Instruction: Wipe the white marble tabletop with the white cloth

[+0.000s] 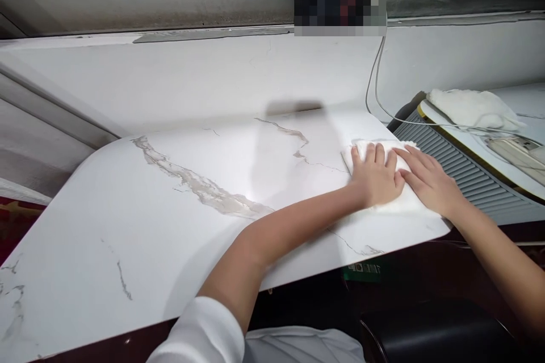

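A folded white cloth (pixel 411 202) lies on the right end of a white marble-patterned tabletop (pixel 102 193). My left hand (pixel 378 180) rests palm down on the cloth with its fingers spread. Beside it, my right hand (pixel 435 182) also lies flat on the cloth, near the table's right edge, fingers stretched out. The two hands almost meet at the thumbs. The cloth's middle is hidden beneath them.
A second table (pixel 530 150) with a grey ribbed side stands at the right, bearing another white cloth (pixel 474 106) and a pale flat object (pixel 513 153). Thin cables (pixel 377 82) hang along the white wall (pixel 191 76). A black padded seat (pixel 438 332) is below the table's front edge.
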Motion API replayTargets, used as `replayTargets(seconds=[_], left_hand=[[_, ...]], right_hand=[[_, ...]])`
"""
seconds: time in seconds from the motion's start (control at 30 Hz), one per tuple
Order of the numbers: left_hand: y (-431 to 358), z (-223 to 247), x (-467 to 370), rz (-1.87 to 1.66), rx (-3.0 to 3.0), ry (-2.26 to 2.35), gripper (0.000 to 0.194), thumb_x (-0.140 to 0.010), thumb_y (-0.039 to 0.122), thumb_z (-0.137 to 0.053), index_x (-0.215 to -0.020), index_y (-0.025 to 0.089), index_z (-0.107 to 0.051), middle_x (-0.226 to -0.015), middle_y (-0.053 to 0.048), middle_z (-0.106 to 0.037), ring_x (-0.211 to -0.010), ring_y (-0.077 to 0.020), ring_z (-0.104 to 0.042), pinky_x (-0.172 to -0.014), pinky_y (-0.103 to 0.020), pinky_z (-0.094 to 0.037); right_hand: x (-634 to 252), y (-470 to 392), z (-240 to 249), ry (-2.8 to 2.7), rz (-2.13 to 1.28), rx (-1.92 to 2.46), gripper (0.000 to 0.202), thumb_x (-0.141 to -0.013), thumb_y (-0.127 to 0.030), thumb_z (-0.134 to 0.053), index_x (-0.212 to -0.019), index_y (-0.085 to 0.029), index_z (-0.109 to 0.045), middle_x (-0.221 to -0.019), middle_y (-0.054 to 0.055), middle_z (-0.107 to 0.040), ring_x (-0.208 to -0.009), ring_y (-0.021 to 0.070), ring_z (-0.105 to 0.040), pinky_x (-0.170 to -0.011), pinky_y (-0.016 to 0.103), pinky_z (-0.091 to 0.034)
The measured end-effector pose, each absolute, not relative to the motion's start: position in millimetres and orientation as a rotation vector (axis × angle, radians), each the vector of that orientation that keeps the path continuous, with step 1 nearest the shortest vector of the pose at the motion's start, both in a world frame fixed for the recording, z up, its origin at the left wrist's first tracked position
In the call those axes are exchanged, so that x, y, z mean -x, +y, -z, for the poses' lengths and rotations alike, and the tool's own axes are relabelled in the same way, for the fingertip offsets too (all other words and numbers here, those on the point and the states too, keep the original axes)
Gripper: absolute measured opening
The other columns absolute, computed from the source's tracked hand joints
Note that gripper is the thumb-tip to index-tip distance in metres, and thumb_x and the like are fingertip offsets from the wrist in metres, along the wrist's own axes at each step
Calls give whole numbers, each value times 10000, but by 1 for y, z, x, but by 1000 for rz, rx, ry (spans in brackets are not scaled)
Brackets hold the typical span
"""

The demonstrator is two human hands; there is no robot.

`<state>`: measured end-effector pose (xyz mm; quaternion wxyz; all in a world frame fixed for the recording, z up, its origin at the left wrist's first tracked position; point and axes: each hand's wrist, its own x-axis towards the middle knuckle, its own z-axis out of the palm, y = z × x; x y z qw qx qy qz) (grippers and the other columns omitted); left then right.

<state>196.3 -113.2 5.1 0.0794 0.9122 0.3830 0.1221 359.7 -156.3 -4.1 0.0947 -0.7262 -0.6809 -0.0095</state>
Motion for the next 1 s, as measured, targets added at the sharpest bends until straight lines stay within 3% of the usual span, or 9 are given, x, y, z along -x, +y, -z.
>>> replayTargets(seconds=[0.23,0.33,0.47,0.6,0.73,0.83,1.0], left_hand=[[-173,-8,-162,-350,-2733,988,618,-1003,379,-231,-1538,88,-337,-1618,-165,-314,-1512,-331,-242,-1207,-607,-237],[-182,-7,-149,-360,-2737,974,616,-1004,380,-224,-1535,92,-345,-1618,-167,-311,-1514,-327,-239,-1206,-603,-243],[-182,-6,-139,-355,-2744,1006,609,-1008,369,-229,-1537,85,-335,-1616,-173,-308,-1511,-326,-246,-1201,-611,-244],[-170,-11,-135,-321,-2722,1041,595,-1005,344,-253,-1537,93,-342,-1620,-166,-305,-1512,-320,-248,-1212,-600,-226],[-139,-17,-136,-245,-2695,1118,583,-996,338,-276,-1533,127,-367,-1614,-137,-337,-1513,-353,-224,-1224,-644,-92],[-105,-15,-139,-247,-2653,1199,574,-992,317,-295,-1536,143,-361,-1621,-122,-328,-1515,-328,-232,-1246,-572,-96],[-41,-9,-138,-299,-2547,1341,548,-1001,297,-245,-1520,177,-371,-1636,-78,-306,-1531,-254,-199,-1251,-528,-99]], right_hand=[[-317,-233,-1,-1818,-103,2239,619,-932,-574,-232,-1478,-347,-412,-1618,62,-340,-1497,312,-279,-1173,561,-341],[-304,-242,-2,-1843,-94,2274,658,-939,-581,-191,-1503,-309,-394,-1628,76,-317,-1505,312,-251,-1170,565,-342],[-298,-237,1,-1918,-64,2239,665,-952,-532,-190,-1513,-239,-394,-1626,111,-315,-1514,295,-224,-1215,560,-240],[-295,-218,5,-1953,-50,2189,620,-947,-501,-239,-1487,-257,-420,-1611,124,-342,-1507,315,-247,-1200,625,-225],[-286,-182,5,-1946,26,2197,581,-964,-457,-230,-1460,-248,-451,-1586,133,-384,-1486,350,-295,-1187,675,-188],[-280,-142,6,-1948,46,2147,560,-970,-397,-243,-1455,-218,-458,-1575,138,-401,-1477,353,-315,-1185,668,-201],[-278,-67,9,-1980,37,1992,537,-975,-368,-283,-1464,-237,-462,-1607,84,-364,-1523,326,-195,-1193,648,-213]])
